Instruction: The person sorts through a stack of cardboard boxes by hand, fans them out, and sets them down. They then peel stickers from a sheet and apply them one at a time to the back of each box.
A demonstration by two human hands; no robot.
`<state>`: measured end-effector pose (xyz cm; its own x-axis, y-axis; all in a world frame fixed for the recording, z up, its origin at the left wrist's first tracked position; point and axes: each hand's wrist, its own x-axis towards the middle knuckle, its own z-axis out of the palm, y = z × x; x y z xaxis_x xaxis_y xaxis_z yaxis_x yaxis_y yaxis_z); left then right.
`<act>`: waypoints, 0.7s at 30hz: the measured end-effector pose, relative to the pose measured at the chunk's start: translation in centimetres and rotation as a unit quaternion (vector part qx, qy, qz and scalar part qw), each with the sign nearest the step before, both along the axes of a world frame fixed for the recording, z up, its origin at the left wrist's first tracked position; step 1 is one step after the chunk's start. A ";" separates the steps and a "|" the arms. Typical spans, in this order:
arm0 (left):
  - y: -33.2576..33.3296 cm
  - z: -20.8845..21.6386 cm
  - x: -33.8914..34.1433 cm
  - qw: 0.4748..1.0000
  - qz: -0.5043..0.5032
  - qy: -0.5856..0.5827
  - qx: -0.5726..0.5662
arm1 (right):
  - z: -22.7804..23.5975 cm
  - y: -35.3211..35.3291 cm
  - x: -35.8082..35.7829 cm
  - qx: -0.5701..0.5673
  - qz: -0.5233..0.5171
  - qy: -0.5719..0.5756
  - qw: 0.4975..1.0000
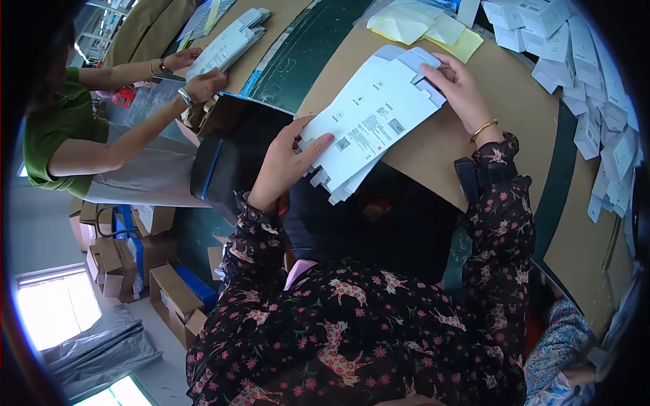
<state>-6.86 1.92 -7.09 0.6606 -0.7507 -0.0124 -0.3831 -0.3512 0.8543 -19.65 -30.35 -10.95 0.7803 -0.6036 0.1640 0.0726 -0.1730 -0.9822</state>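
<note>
A small stack of flat, unfolded white cartons, printed with text and small square codes, is held in front of me, tilted across the table edge. My left hand grips its lower left side, thumb on top and fingers underneath. At the upper right end, my right hand pinches the flaps, with its thumb on top and the other fingers mostly hidden. The lower sheets are slightly fanned out beneath the top one.
White formed boxes are heaped at the right. Yellow and white papers lie at the back of the brown board. At the left, a co-worker in a green shirt holds similar flat cartons. Cardboard boxes stand on the floor.
</note>
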 end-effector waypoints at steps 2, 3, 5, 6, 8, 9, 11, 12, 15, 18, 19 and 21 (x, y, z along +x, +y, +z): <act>0.0 -0.7 -0.1 1.000 0.012 0.008 -0.016 | 1.3 -0.7 -0.6 0.024 -0.013 0.072 0.997; 0.1 -1.0 -0.3 1.000 0.014 0.010 -0.017 | 2.8 -0.7 -1.0 0.047 -0.025 0.141 0.989; 0.6 -1.2 -0.7 0.999 0.051 -0.003 -0.018 | 4.1 -0.2 -1.2 0.068 -0.030 0.207 0.976; 0.9 -1.2 -0.9 0.997 0.073 -0.012 -0.018 | 4.4 0.0 -1.2 0.070 0.032 0.256 0.964; 1.1 -1.6 -1.5 0.996 0.083 -0.032 -0.026 | 4.8 0.9 -1.2 0.057 0.123 0.295 0.946; 1.0 -2.0 -1.6 0.996 0.076 -0.041 -0.032 | 4.7 1.6 -1.7 0.045 0.144 0.291 0.945; 1.1 -2.1 -1.9 0.995 0.075 -0.055 -0.040 | 3.9 1.9 -1.8 0.080 0.149 0.246 0.954; 1.2 -2.0 -2.0 0.995 0.076 -0.067 -0.027 | 3.6 2.0 -1.5 0.123 0.148 0.206 0.959; 1.6 -2.0 -2.0 0.993 0.080 -0.088 -0.003 | 3.5 2.6 -1.0 0.147 0.152 0.193 0.958; 1.8 -2.0 -1.9 0.995 0.085 -0.043 0.008 | 3.3 2.3 -0.7 0.167 0.162 0.179 0.956; 1.9 -2.2 -1.7 0.995 0.087 -0.044 0.005 | 3.3 2.1 -0.6 0.175 0.171 0.170 0.955; 2.2 -2.7 -1.1 0.994 0.093 0.039 -0.050 | 3.2 2.0 -0.5 0.179 0.182 0.160 0.954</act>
